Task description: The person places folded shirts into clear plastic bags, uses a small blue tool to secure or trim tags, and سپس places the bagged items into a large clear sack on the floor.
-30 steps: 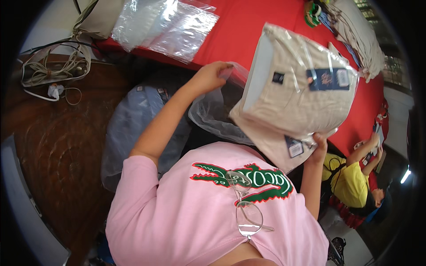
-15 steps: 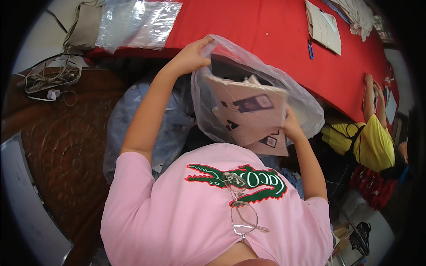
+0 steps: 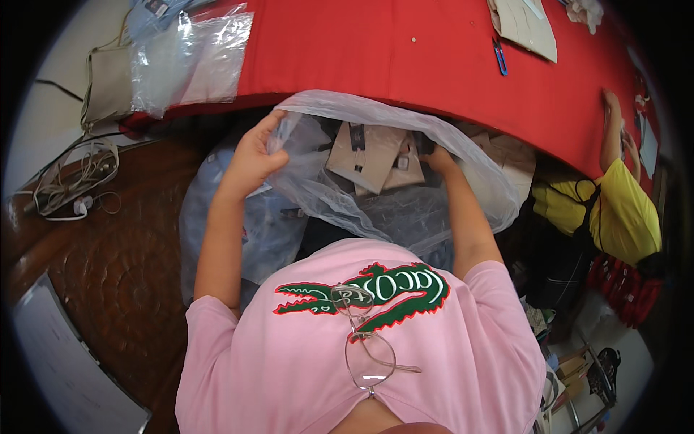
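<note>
My left hand [image 3: 253,160] pinches the rim of a large clear plastic bag [image 3: 329,206], pulling its mouth wide on the left. Inside the bag lie flat, folded beige garments [image 3: 365,158] with dark tags, overlapping one another. My right hand [image 3: 439,160] reaches into the bag at the right edge of these garments. Its fingers are in shade and partly hidden, so whether they grip a garment is unclear. More beige folded pieces [image 3: 506,155] show through the bag's right side.
A red-covered table [image 3: 347,58] spans the far side, bearing clear plastic sleeves [image 3: 210,61], blue thread snips [image 3: 500,58] and a folded beige garment [image 3: 531,29]. A filled plastic bag [image 3: 242,224] stands left. Cables [image 3: 76,173] lie at far left. Another person in yellow [image 3: 627,213] works at right.
The folded beige garments, held up at the bag's mouth before, now lie lower inside it. My right hand has gone down into the bag; my left hand has shifted left and lower with the rim.
</note>
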Demonstrator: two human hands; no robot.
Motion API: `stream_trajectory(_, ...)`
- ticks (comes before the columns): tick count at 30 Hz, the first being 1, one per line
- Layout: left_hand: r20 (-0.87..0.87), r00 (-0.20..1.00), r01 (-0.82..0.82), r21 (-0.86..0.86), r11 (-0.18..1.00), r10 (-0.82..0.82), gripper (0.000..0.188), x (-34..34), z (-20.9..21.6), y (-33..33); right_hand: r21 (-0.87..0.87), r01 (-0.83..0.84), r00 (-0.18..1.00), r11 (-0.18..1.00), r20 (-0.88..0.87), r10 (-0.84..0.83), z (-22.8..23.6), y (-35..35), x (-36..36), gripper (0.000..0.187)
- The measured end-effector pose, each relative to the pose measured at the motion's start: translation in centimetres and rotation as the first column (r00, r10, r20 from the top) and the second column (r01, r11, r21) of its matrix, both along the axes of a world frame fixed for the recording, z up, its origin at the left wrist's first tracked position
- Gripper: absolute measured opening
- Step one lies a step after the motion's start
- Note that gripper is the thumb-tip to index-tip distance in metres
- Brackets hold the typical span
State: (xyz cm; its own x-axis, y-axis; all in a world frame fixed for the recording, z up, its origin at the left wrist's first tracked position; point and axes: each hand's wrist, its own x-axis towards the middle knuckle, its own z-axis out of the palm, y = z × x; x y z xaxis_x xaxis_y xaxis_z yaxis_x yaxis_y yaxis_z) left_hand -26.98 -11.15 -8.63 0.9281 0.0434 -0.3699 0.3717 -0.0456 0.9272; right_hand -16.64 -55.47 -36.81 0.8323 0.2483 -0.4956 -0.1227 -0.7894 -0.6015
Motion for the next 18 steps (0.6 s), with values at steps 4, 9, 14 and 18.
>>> stream_trajectory(4, 0.027, 0.997, -0.071, -0.011, 0.997, 0.071, 0.079, 1.7, -0.4, 0.1, -0.154, -0.323, 0.946, 0.934, -0.012, 0.325, 2.2, -3.1, -0.8, 0.09)
stream_trajectory(9, 0.055, 0.989, -0.146, 0.155, 0.977, 0.139, 0.066, 2.5, -1.4, 2.6, 0.354, -0.247, 0.714, 0.902, -0.562, 0.417, 17.1, -4.7, -6.6, 0.102)
stream_trajectory(14, 0.122, 0.975, -0.217, 0.332, 0.918, 0.186, 0.041, 5.2, -1.6, 9.2, -0.472, -0.803, 0.41, 0.364, 0.006, 0.912, 21.9, -11.0, -11.8, 0.059)
stream_trajectory(18, 0.273, 0.955, -0.266, 0.627, 0.732, 0.113, 0.035, 6.5, -0.9, 15.0, -0.484, -0.374, 0.765, 0.791, 0.321, 0.558, 21.7, -14.5, -4.9, 0.028)
